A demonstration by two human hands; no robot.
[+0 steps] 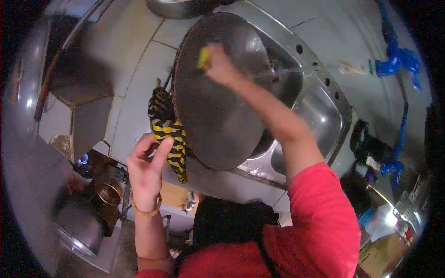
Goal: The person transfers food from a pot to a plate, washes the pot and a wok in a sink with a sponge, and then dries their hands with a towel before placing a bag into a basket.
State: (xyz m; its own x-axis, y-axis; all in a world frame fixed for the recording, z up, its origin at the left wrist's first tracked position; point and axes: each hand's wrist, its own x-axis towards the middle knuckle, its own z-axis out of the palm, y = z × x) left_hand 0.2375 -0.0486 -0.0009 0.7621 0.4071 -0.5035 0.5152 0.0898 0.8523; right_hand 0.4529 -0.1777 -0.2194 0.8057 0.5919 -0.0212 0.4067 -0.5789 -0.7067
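Observation:
A large round dark pan or lid (222, 116) leans tilted over the left part of a steel sink (320, 111). My right hand (219, 65) is closed on a yellow sponge (203, 59) and presses it on the upper part of the dark surface. At the lower left edge of the round piece, my left hand (150, 160) pinches a black and yellow patterned cloth (176, 148), which lies bunched along that edge. Whether a handle or rim is under the cloth is hidden.
Another pan (181, 8) stands at the top edge. Blue plastic bags (398, 62) hang at the right. A lidded pot (79, 227) is at the lower left. Metal utensils (408, 211) and a cardboard box (384, 255) are at the lower right.

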